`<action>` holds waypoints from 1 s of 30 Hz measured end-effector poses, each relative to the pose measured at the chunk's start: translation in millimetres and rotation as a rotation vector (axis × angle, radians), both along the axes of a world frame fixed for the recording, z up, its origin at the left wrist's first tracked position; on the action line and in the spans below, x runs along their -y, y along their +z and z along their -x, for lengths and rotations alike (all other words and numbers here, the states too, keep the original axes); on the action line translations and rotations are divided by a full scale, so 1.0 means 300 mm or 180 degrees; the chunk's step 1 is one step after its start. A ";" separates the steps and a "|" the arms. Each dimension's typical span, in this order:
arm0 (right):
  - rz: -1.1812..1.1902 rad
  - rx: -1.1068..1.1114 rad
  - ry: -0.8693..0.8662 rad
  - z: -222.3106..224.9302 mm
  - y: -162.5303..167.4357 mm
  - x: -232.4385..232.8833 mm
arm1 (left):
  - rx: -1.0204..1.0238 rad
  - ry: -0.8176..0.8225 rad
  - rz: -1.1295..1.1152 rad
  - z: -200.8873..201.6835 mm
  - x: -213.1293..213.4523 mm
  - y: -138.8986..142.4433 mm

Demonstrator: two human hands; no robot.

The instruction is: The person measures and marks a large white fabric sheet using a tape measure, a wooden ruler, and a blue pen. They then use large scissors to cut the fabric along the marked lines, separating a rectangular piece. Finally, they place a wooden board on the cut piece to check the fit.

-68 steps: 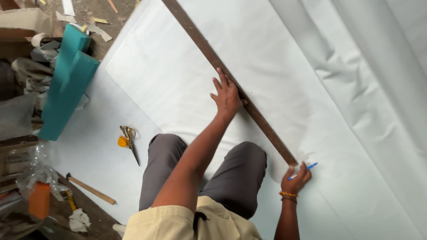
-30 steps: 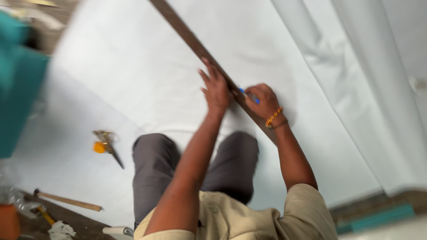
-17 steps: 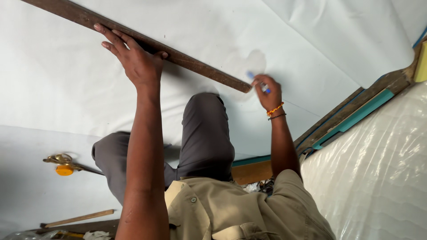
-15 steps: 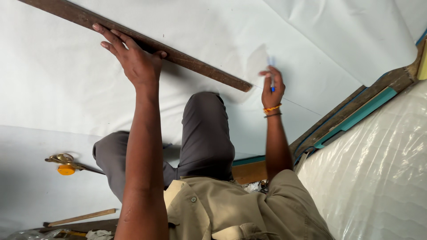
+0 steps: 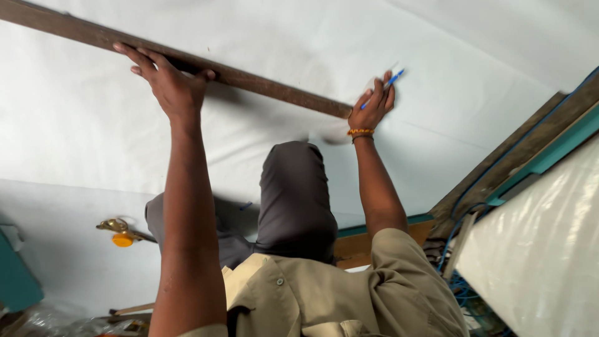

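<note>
Left hand: our left hand (image 5: 167, 84) lies spread and nearly flat on the wooden strip (image 5: 249, 80), fingers stretched across its upper edge and the thumb out to the right along its lower edge; we press on the strip rather than wrap around it.
Right hand: our right hand (image 5: 372, 107) is curled closed around a blue pen (image 5: 388, 84), which juts up and to the right from between the fingers; the hand sits just beside the right end of the strip, its knuckles toward the sheet.
Wooden strip: a long, dark brown, flat strip that runs from the upper left corner of the view down to the right and ends at our right hand; it lies on the white sheet.
White sheet: we see a large pale sheet (image 5: 474, 68) that fills the upper part of the view, with faint creases; it passes under the strip, both hands and our knee.
Pen tip: whether the tip touches the sheet we cannot tell.
Wrist: a beaded orange band (image 5: 360, 131) circles our right wrist.
Legs: our grey trousers (image 5: 293, 193) are folded on the sheet, between the two arms.
Scissors: a pair with a gold and orange handle (image 5: 121, 233) lies on the sheet at lower left, well apart from both hands.
Right margin: a clear plastic-wrapped roll (image 5: 536, 249) lies beyond a teal and wooden edge.
</note>
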State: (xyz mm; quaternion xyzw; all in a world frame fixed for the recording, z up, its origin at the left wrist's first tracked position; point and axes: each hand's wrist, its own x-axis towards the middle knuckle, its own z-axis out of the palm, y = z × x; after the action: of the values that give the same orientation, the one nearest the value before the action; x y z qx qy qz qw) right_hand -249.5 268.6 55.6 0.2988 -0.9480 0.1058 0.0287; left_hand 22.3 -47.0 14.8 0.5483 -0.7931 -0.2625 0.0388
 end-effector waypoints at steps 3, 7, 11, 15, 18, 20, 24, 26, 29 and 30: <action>0.0079 0.0073 -0.0039 0.001 0.002 -0.028 | 0.0045 -0.0115 0.0036 0.015 0.016 0.015; 0.0296 0.0146 -0.0086 0.003 -0.006 -0.081 | 0.0112 -0.0156 -0.0093 0.041 0.027 0.059; 0.0733 0.0149 0.0199 0.006 -0.005 -0.148 | 0.0400 -0.0133 -0.0359 0.081 0.027 0.112; 0.0887 0.0174 0.1070 -0.067 0.021 -0.219 | 0.0235 -0.0282 -0.0152 0.113 0.006 0.179; 0.0766 0.0018 0.1341 -0.158 0.053 -0.255 | 0.0232 -0.0199 -0.0438 0.093 -0.043 0.238; 0.0738 -0.0079 0.1368 -0.200 0.076 -0.283 | -0.0414 0.0053 -0.0749 0.063 -0.064 0.272; 0.0918 0.0066 0.1606 -0.312 0.129 -0.378 | -0.1873 0.1443 -0.0828 -0.053 -0.180 0.269; 0.1016 0.0231 0.1799 -0.435 0.159 -0.445 | -0.2319 0.1895 -0.0860 -0.122 -0.294 0.232; 0.1006 0.0536 0.2057 -0.682 0.193 -0.531 | -0.2878 0.2428 -0.2147 -0.245 -0.478 0.198; 0.1046 0.0612 0.2081 -0.769 0.198 -0.546 | -0.2811 0.2563 -0.2319 -0.274 -0.536 0.187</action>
State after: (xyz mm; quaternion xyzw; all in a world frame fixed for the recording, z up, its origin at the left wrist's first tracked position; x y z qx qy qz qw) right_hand -18.7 432.4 114.9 0.5657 -0.7713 0.2877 -0.0482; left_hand 104.6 113.8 71.0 0.6196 -0.2998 -0.6751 0.2655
